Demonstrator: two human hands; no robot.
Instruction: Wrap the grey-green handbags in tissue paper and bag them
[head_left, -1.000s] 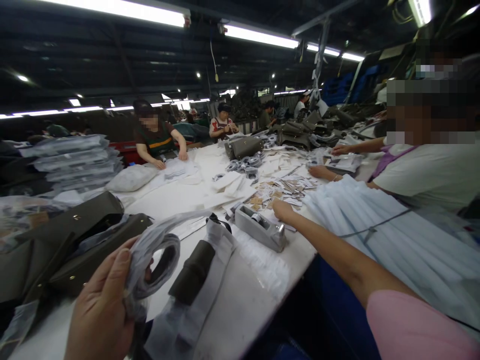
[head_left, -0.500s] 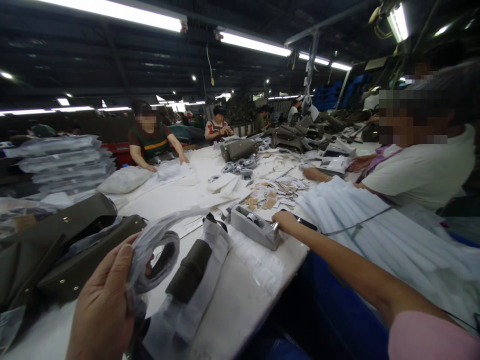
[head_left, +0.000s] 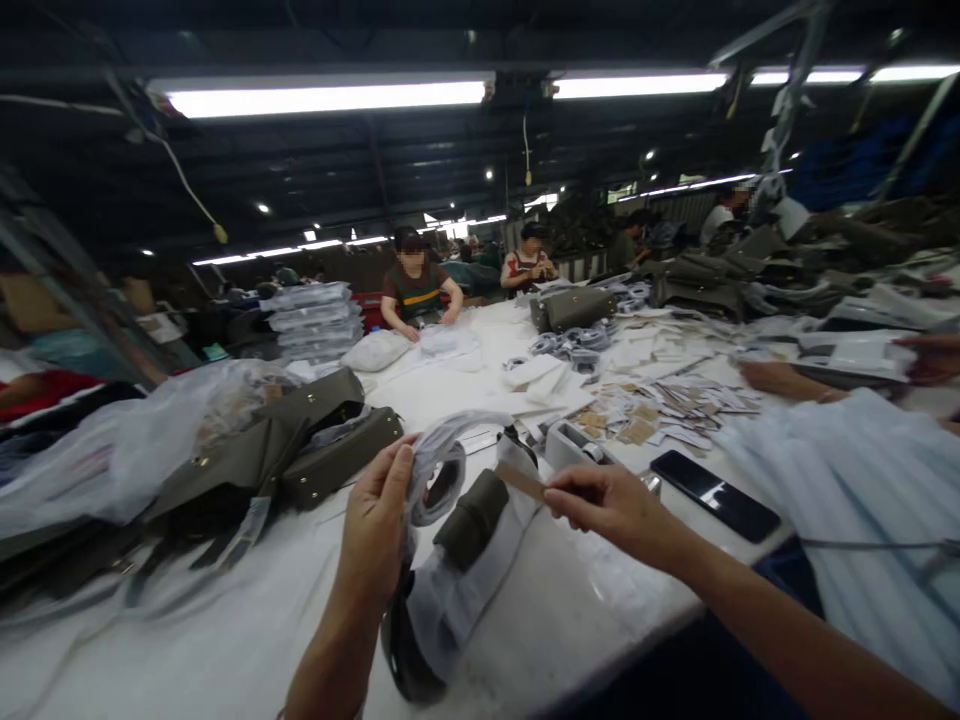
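In my left hand (head_left: 379,510) is a coiled bag strap (head_left: 442,485) wrapped in translucent plastic, pinched between thumb and fingers above the table. My right hand (head_left: 607,505) pinches one end of a short brownish strip of tape (head_left: 521,482), its free end pointing towards the coil. Below and between the hands lies a dark olive rolled piece (head_left: 472,520) with white wrapping (head_left: 465,600) around it. Just behind my right hand sits the grey tape dispenser (head_left: 570,445), partly hidden by it.
A black phone (head_left: 716,495) lies right of my right hand, beside bundled white foam sheets (head_left: 847,480). Olive bags (head_left: 330,430) are heaped at left. Small tags (head_left: 660,410) and wrapped coils (head_left: 577,345) cover the middle. A co-worker (head_left: 420,285) works across the table; another person's hand (head_left: 787,380) is at right.
My right hand has left the tape dispenser and come over to the coil with a strip of tape. My left hand still holds the coil. The view has swung left.
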